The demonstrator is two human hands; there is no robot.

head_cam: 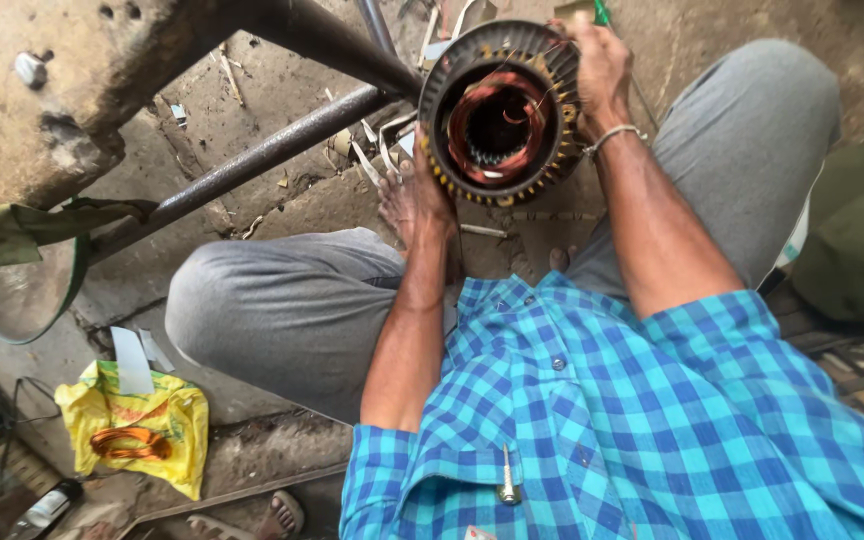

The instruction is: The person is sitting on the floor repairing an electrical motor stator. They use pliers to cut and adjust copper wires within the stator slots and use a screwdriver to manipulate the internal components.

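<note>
A round motor stator (500, 112) with dark outer ribs and copper wire coils inside is held up in front of me, its open bore facing the camera. My left hand (420, 195) grips its lower left edge. My right hand (600, 68) clasps its upper right rim; a thin metal bangle sits on that wrist, and a green-handled tool (602, 12) sticks up just above the fingers. My knees in grey trousers spread to either side below the stator.
Two dark metal bars (252, 160) cross the dirt floor at upper left. A yellow bag with a coil of copper wire (132, 440) lies at lower left beside a metal dish (22, 295). A green bundle (862, 240) sits at right.
</note>
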